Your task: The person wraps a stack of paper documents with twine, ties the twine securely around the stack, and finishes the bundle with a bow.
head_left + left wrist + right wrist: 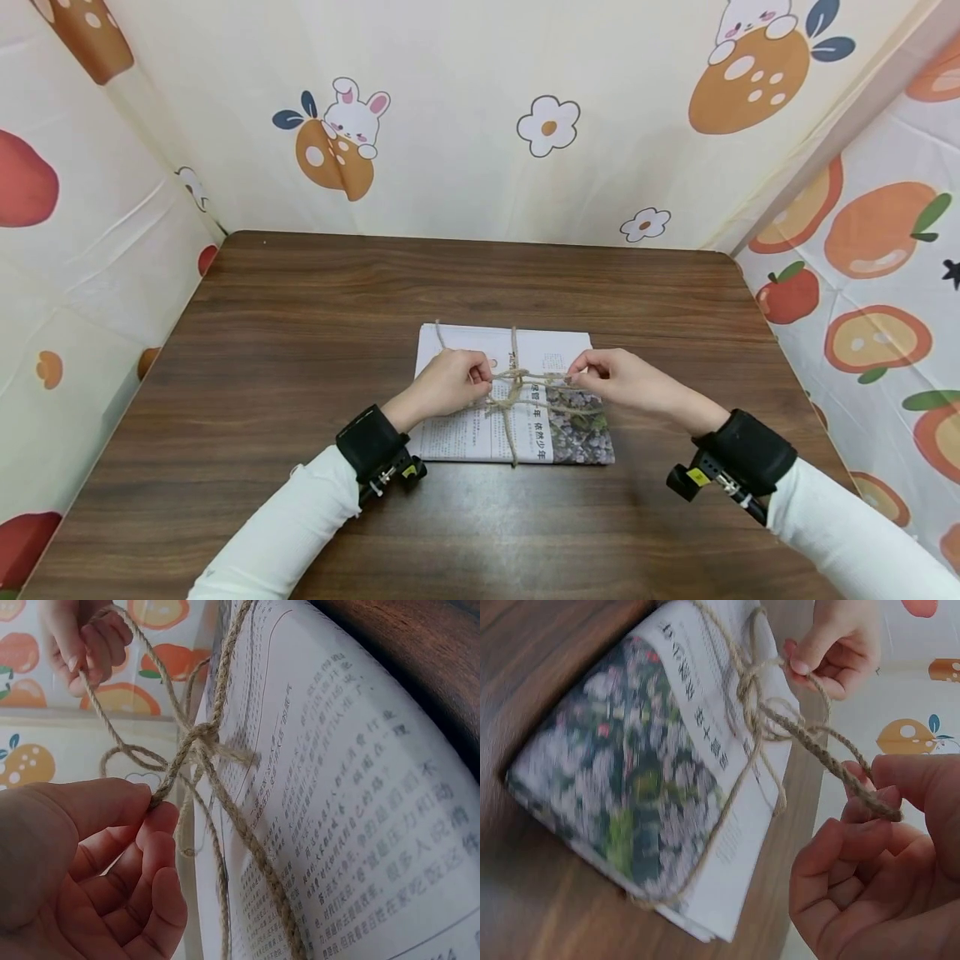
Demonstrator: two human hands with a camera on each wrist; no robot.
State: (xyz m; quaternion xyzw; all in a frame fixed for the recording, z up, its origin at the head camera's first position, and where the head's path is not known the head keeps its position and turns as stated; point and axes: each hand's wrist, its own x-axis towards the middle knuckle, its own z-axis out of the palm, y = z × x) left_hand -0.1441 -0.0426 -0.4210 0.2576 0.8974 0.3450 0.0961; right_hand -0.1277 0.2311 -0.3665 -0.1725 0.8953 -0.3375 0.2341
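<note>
A stack of folded newspapers (465, 433) lies on the table with jute twine (509, 429) crossed around it and knotted on top. My left hand (453, 382) pinches a piece of the twine between thumb and index finger, left of the knot; the left wrist view shows this twine (180, 761) pulled up off the paper. On the other side my right hand (617, 377) pinches another length of twine (829, 757), drawn out from the knot in the right wrist view. Loops and a loose end hang around the knot (202, 735).
The brown wooden table (300, 317) extends around the newspapers on all sides. Behind it hangs a cream curtain (450, 167) with rabbit and flower prints, and fruit-printed sheets (877, 333) flank both sides. Each wrist wears a black strap with a camera (375, 450).
</note>
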